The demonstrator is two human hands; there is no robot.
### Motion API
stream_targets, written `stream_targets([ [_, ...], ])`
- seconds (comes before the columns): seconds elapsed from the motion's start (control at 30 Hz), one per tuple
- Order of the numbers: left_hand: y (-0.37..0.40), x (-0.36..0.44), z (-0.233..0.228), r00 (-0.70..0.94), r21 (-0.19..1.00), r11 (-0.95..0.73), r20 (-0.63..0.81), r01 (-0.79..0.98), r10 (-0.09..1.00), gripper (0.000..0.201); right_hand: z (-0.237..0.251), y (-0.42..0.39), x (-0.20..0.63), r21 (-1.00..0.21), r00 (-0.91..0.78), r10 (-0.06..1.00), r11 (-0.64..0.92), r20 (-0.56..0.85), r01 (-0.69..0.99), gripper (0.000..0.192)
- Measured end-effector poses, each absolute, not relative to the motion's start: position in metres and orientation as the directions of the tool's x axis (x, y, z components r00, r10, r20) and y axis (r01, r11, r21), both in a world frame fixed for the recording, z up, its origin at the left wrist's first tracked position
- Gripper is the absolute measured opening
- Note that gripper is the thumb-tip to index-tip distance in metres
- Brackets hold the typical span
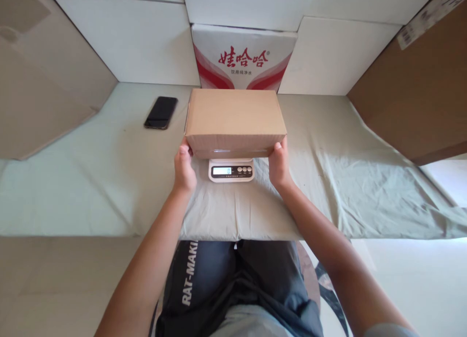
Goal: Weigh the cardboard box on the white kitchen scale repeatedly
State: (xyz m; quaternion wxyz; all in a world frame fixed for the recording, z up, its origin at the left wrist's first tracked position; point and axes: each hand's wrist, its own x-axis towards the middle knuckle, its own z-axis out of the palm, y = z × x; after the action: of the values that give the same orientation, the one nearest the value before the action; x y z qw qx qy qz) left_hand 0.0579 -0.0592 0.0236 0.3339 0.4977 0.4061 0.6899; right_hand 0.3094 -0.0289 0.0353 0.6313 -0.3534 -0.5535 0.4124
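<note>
Both hands are gripping a cardboard box over the scale.

A phone [161, 112] is lying far left on the tabletop [91, 181]; the left hand [184, 169] is clasping the cardboard box [234, 118] at its left corner, the scale [231, 170] is reading 0 beneath, and the right hand [279, 166] is clasping the right corner.

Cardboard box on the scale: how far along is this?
Done: the cardboard box is closed and sits over the scale. In hand: left hand and right hand grip its near corners. Left: the display reads about 0, so no weight is registered yet.
</note>
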Motion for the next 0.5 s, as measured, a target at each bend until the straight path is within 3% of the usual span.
stream_targets([
  [0.5,-0.0573,0.0516,0.0217,-0.281,0.883,-0.468,0.459,0.038,0.843,0.081,0.0308,-0.0263,0.3122,-0.901,0.049,0.908,0.418,0.416,-0.111,0.076],
])
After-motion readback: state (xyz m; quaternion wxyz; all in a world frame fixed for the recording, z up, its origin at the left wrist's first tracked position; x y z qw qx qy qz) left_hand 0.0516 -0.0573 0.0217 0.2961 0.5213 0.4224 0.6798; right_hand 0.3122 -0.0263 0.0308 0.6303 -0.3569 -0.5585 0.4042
